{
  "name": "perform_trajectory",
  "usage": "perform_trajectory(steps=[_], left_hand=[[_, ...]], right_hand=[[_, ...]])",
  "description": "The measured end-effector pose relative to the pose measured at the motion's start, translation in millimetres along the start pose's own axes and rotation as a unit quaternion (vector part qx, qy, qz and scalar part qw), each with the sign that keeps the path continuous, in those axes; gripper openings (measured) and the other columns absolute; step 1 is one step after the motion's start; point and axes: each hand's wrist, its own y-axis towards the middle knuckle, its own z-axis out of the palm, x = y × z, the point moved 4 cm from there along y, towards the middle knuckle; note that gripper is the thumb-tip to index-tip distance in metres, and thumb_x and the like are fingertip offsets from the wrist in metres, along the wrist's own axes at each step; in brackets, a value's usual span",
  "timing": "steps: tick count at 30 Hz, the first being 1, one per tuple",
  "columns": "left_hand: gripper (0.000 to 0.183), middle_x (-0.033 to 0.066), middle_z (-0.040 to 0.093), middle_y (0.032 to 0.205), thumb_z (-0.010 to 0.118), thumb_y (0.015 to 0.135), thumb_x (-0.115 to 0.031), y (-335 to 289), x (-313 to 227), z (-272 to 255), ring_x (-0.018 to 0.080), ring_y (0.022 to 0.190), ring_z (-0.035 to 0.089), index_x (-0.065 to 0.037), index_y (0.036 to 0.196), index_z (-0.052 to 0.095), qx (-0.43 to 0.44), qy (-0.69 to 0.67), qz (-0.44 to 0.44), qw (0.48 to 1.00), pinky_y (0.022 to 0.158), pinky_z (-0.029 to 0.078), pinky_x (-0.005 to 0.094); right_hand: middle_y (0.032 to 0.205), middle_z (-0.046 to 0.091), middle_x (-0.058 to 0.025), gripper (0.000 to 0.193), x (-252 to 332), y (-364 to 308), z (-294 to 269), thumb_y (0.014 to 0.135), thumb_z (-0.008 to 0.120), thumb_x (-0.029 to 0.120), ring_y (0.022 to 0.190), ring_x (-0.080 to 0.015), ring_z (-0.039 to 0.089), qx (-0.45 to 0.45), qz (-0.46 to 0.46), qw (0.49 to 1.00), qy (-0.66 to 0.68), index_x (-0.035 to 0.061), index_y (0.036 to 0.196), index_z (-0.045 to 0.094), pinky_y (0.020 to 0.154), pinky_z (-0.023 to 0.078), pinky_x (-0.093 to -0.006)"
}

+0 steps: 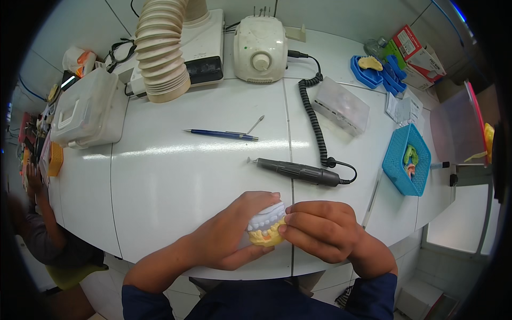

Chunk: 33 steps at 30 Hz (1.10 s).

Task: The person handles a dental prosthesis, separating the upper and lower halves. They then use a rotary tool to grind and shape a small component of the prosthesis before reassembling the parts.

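Near the front edge of the white table, I hold a dental cast in two parts: a pale grey-white upper arch [266, 216] resting on a yellow lower arch [269, 236]. My left hand [223, 230] wraps round it from the left, thumb and fingers above and below. On the right side, the fingertips of my right hand [321, 228] pinch at the cast where the two arches meet. Whether a small piece lies between those fingertips, I cannot tell. Beyond my hands lies a dark handpiece [298, 172] with a small bit at its left end.
A blue mechanical pencil [221, 134] and a small bur [256, 124] lie farther back. The handpiece's coiled cord [311, 114] runs to a white control unit [260, 50]. A ribbed suction hose [162, 53], clear box [341, 106], blue basket [397, 170] and white case [88, 109] stand around. A co-worker sits at left.
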Motion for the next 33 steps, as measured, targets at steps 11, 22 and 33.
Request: perform_trajectory(steps=[11, 22, 33], left_hand=[[0.082, 0.0207, 0.051, 0.137, 0.075, 0.091, -0.016, 0.3, -0.1, 2.7, 0.0286, 0.124, 0.055, 0.002, 0.156, 0.029, -0.021, -0.074, -0.04, 0.996, 0.108, 0.041, 0.0387], [0.082, 0.0202, 0.051, 0.139, 0.075, 0.094, -0.024, -0.8, -0.6, 0.5, 0.0267, 0.127, 0.056, 0.003, 0.156, 0.028, -0.022, -0.076, -0.085, 0.993, 0.11, 0.042, 0.0377], [0.078, 0.0193, 0.053, 0.134, 0.074, 0.095, -0.025, -1.0, 0.1, 0.3, 0.0256, 0.121, 0.057, 0.003, 0.154, 0.031, -0.021, -0.068, -0.113, 0.991, 0.107, 0.044, 0.0362]], right_hand=[[0.102, 0.069, -0.0118, 0.032, -5.6, -2.1, 3.8, 0.076, 0.07, 0.01, 0.086, -0.0246, 0.072, 0.0, 0.028, 0.999, 0.019, -0.0009, 0.106, 0.073, 0.073, 0.06, -0.0317], [0.097, 0.068, -0.0117, 0.031, -7.7, -1.2, 8.3, 0.077, 0.07, 0.008, 0.084, -0.0247, 0.072, -0.008, 0.04, 0.999, 0.014, -0.0017, 0.106, 0.073, 0.073, 0.061, -0.0325], [0.098, 0.069, -0.011, 0.032, -7.4, 0.3, 8.7, 0.076, 0.07, 0.008, 0.085, -0.0244, 0.072, 0.011, 0.039, 0.999, 0.003, -0.001, 0.106, 0.073, 0.074, 0.061, -0.0325]])
